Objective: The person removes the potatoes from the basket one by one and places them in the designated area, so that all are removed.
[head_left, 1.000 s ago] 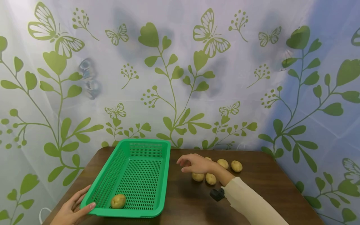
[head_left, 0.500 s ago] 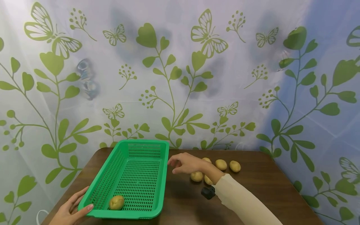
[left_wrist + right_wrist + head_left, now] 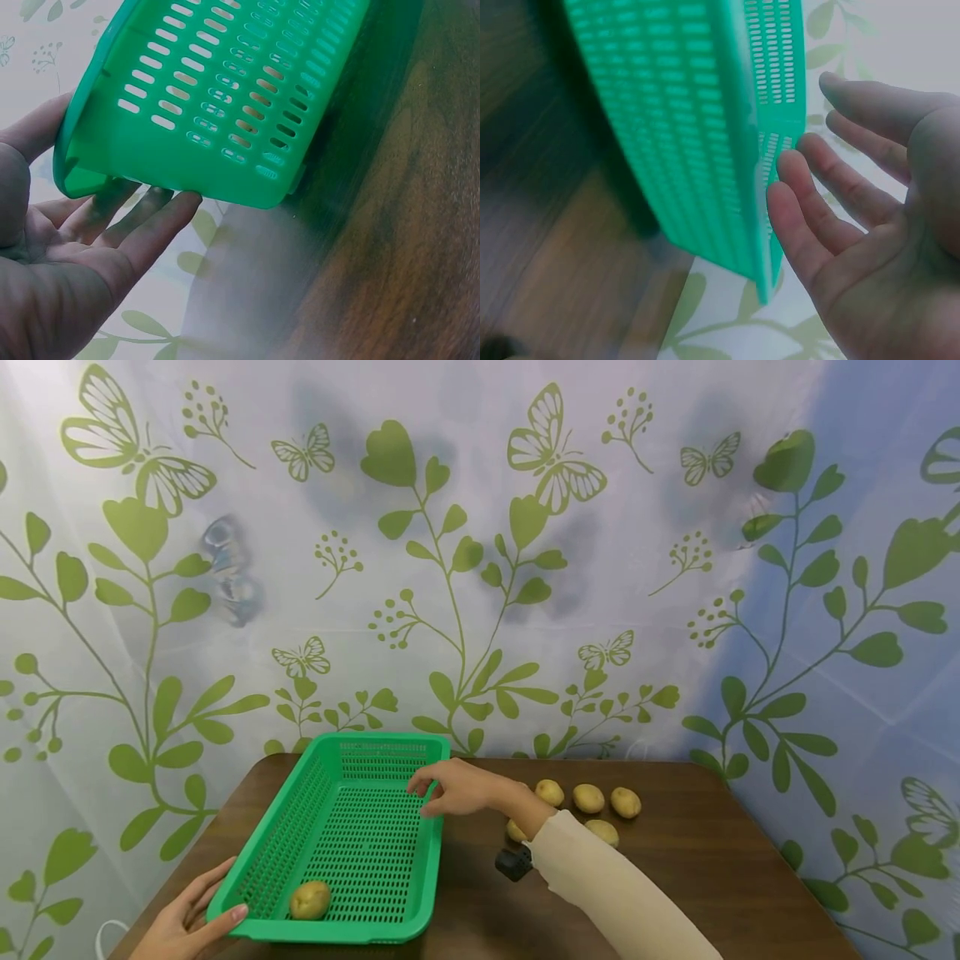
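Observation:
A green plastic basket (image 3: 431, 877) with slotted walls stands on the left part of the table. One potato (image 3: 310, 900) lies inside, at its near left corner. My left hand (image 3: 186, 917) grips that corner, thumb over the rim and fingers along the outer wall; the left wrist view shows the fingertips against the slotted basket (image 3: 120, 154). Over the basket's right rim reaches my right hand (image 3: 453, 787), fingers loosely bent. In the right wrist view nothing lies in the palm of the right hand (image 3: 862, 232). Several potatoes (image 3: 588, 798) lie right of the basket.
The brown wooden table (image 3: 675, 885) ends at the back against a curtain (image 3: 480, 568) printed with green leaves and butterflies. A small black device (image 3: 514, 863) hangs under the right wrist. A white cable (image 3: 108, 935) shows beside the table's left edge.
My right hand has moved left, from in front of the loose potatoes to over the basket's right rim. More of those potatoes now show. The left hand keeps its grip on the basket corner.

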Demonstrator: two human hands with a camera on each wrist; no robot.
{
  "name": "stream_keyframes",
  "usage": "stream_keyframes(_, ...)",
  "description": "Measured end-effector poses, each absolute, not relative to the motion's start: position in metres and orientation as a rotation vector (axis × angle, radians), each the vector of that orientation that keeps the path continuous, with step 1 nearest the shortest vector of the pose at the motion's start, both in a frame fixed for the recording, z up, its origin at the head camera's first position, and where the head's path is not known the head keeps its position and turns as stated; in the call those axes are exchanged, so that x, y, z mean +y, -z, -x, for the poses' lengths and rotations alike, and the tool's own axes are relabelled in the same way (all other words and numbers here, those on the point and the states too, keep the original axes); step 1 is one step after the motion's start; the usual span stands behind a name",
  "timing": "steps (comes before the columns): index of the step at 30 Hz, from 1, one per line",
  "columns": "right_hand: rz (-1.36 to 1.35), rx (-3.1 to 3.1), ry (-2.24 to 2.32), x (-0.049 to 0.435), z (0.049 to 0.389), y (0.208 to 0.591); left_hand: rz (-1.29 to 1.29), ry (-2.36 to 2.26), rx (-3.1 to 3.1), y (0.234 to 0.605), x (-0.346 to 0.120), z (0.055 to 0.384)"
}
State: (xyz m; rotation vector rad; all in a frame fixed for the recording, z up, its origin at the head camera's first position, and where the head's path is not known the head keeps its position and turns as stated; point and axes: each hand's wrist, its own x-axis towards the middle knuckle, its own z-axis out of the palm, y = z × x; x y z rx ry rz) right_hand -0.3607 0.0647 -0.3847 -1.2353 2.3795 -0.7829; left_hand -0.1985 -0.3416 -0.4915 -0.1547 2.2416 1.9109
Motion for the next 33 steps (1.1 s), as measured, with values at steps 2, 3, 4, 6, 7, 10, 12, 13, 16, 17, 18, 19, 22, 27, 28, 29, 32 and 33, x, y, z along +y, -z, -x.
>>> stream_keyframes(2, 1.24, 2.378, 0.766, 0.058, 0.363, 0.384, 0.153, -1.916, 2.238, 0.492, -0.341, 0.199)
stream_keyframes(3, 1.245, 2.377, 0.758, 0.055, 0.364, 0.383, 0.153, -1.919, 2.236, 0.492, -0.341, 0.199)
stream_keyframes(4, 1.247, 2.372, 0.751, 0.052, 0.364, 0.382, 0.149, -1.925, 2.225, 0.492, -0.341, 0.199)
stream_keyframes(6, 1.26, 2.366, 0.728, 0.049, 0.364, 0.38, 0.161, -1.946, 2.199, 0.492, -0.342, 0.199)
stream_keyframes(7, 1.268, 2.36, 0.72, 0.047, 0.364, 0.38, 0.158, -1.954, 2.185, 0.492, -0.342, 0.199)
stream_keyframes(10, 1.297, 2.347, 0.699, 0.041, 0.363, 0.378, 0.158, -1.984, 2.139, 0.492, -0.343, 0.199)
stream_keyframes(12, 1.314, 2.343, 0.687, 0.037, 0.363, 0.38, 0.164, -1.994, 2.123, 0.492, -0.343, 0.199)
stream_keyframes(13, 1.321, 2.342, 0.683, 0.034, 0.362, 0.38, 0.16, -1.99, 2.12, 0.492, -0.344, 0.199)
stream_keyframes(16, 1.335, 2.336, 0.669, 0.026, 0.36, 0.382, 0.151, -1.97, 2.133, 0.492, -0.345, 0.199)
stream_keyframes(17, 1.338, 2.331, 0.666, 0.023, 0.36, 0.383, 0.149, -1.955, 2.145, 0.492, -0.346, 0.199)
stream_keyframes(18, 1.339, 2.327, 0.658, 0.02, 0.359, 0.383, 0.145, -1.94, 2.162, 0.491, -0.346, 0.199)
stream_keyframes(19, 1.34, 2.322, 0.652, 0.017, 0.358, 0.383, 0.128, -1.922, 2.183, 0.491, -0.347, 0.199)
stream_keyframes(22, 1.337, 2.311, 0.643, 0.008, 0.357, 0.383, 0.115, -1.888, 2.218, 0.491, -0.348, 0.199)
stream_keyframes(27, 1.381, 2.307, 0.618, -0.006, 0.358, 0.383, 0.12, -1.915, 2.186, 0.492, -0.348, 0.2)
stream_keyframes(28, 1.392, 2.305, 0.613, -0.009, 0.358, 0.382, 0.115, -1.921, 2.178, 0.493, -0.348, 0.199)
stream_keyframes(29, 1.397, 2.3, 0.612, -0.012, 0.358, 0.382, 0.116, -1.93, 2.165, 0.493, -0.348, 0.199)
stream_keyframes(32, 1.401, 2.283, 0.621, -0.021, 0.358, 0.382, 0.131, -1.946, 2.145, 0.494, -0.347, 0.199)
stream_keyframes(33, 1.402, 2.279, 0.624, -0.024, 0.357, 0.382, 0.139, -1.949, 2.143, 0.494, -0.347, 0.199)
